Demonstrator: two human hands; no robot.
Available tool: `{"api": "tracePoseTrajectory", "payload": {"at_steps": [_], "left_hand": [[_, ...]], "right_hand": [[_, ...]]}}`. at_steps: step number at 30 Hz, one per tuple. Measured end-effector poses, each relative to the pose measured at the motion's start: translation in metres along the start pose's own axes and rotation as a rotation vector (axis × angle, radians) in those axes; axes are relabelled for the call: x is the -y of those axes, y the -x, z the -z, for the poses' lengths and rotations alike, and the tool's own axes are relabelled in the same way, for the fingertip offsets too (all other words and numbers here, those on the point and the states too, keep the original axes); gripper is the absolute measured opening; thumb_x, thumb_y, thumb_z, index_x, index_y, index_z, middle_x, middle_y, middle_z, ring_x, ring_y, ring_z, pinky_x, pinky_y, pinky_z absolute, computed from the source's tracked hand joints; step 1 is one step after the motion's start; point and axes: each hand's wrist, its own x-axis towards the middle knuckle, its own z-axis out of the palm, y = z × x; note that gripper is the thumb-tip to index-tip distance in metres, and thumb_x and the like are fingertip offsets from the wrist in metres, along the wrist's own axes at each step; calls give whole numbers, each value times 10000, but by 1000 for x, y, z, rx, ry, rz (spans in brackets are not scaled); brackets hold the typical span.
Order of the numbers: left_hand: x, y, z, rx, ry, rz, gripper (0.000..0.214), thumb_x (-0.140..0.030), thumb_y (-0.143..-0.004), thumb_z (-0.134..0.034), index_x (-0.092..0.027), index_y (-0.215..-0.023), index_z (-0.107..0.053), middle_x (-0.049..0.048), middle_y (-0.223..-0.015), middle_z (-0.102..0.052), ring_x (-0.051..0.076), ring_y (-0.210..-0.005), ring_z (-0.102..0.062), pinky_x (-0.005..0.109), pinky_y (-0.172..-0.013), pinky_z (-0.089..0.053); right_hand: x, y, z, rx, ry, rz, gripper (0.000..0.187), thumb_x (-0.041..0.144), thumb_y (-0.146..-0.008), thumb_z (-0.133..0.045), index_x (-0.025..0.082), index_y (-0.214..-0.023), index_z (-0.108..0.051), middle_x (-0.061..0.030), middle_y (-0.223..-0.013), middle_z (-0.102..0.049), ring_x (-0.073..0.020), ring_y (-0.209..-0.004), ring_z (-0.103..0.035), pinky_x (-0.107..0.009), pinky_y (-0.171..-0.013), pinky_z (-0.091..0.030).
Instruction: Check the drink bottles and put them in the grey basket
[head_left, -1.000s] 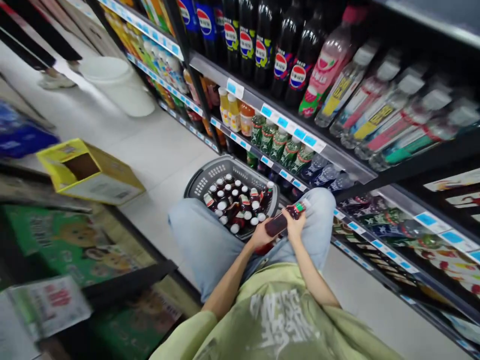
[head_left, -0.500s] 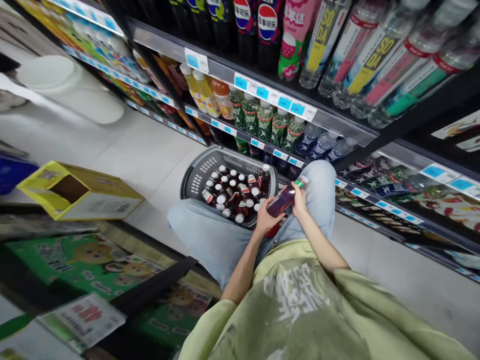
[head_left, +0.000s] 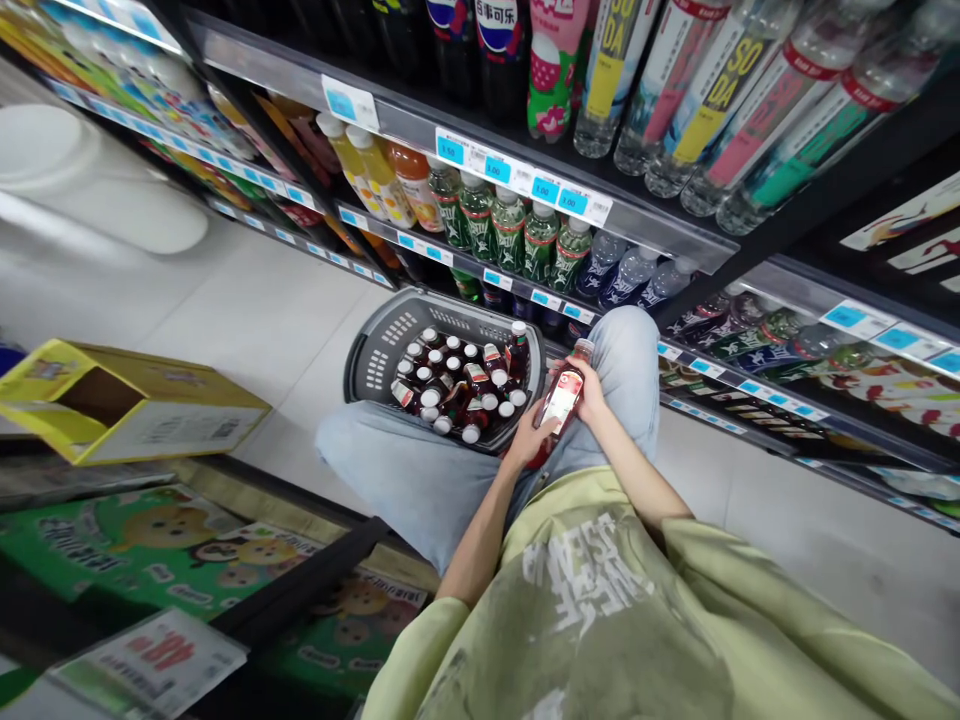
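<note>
A dark red drink bottle (head_left: pixel 561 402) with a white-and-red label lies tilted between my hands, above my lap. My left hand (head_left: pixel 529 436) is wrapped round its lower end, while my right hand (head_left: pixel 589 388) grips it near the capped end. The label faces up toward me. Just left of my hands, a grey shopping basket (head_left: pixel 358 352) stands on the floor by my knees. In it are several dark bottles (head_left: pixel 454 385) with white caps, some upright and some leaning.
Drink shelves (head_left: pixel 660 235) run across the front and right, stocked with soda, cola and juice bottles. An open yellow carton (head_left: pixel 142 400) lies at left on the tiled floor (head_left: pixel 300 330). Green packages (head_left: pixel 142 540) sit on a display at lower left, beside a price sign (head_left: pixel 150 660).
The bottle has been turned in my hands, so its label now faces me. It has also shifted slightly left and down. The basket's contents look the same.
</note>
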Motion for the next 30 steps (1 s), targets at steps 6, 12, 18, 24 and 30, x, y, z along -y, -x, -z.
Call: {"api": "tracePoseTrajectory", "payload": {"at_steps": [6,12,18,24,30], "left_hand": [[-5,9,-4,102,218,55,1061,-928,-777,-715,-67,-1387,-609,87,-713,-720,175,-494,-551,302,-485,-412],[-8,19,-7,143,159,-8,1006,-714,-632,-1005,-133,-1357,-618,110,-1031,-762,264,-887,-730,397,-862,-610],[-3,17,-12,47,117,-48,999,-546,-528,-1081,-147,-1322,-625,145,-1191,-748,333,-1100,-724,476,-1016,-593],[-3,17,-12,-3,-18,-74,881,-475,-575,-1037,-138,-1296,-658,136,-1203,-768,340,-1132,-730,510,-1065,-596],[-9,18,-12,-23,-83,-83,921,-356,-609,-998,-110,-1414,-626,165,-1272,-780,357,-1173,-747,507,-1072,-616]], "right_hand": [[10,4,-3,117,-125,-97,273,389,-774,-851,230,-877,-654,-15,-821,-805,-210,-667,-755,-305,-584,-616],[8,-2,3,242,-156,-119,277,380,-774,-844,226,-813,-617,-17,-705,-758,-192,-588,-722,-277,-559,-594],[5,-7,8,294,-174,-106,280,378,-781,-844,230,-826,-610,-19,-712,-759,-201,-596,-731,-289,-563,-601],[2,-11,8,300,-167,-107,272,380,-773,-832,228,-833,-615,-12,-709,-752,-184,-554,-689,-300,-566,-602],[3,-11,9,316,-170,-110,259,377,-774,-823,223,-827,-622,-14,-715,-751,-185,-585,-692,-298,-582,-606]]}}
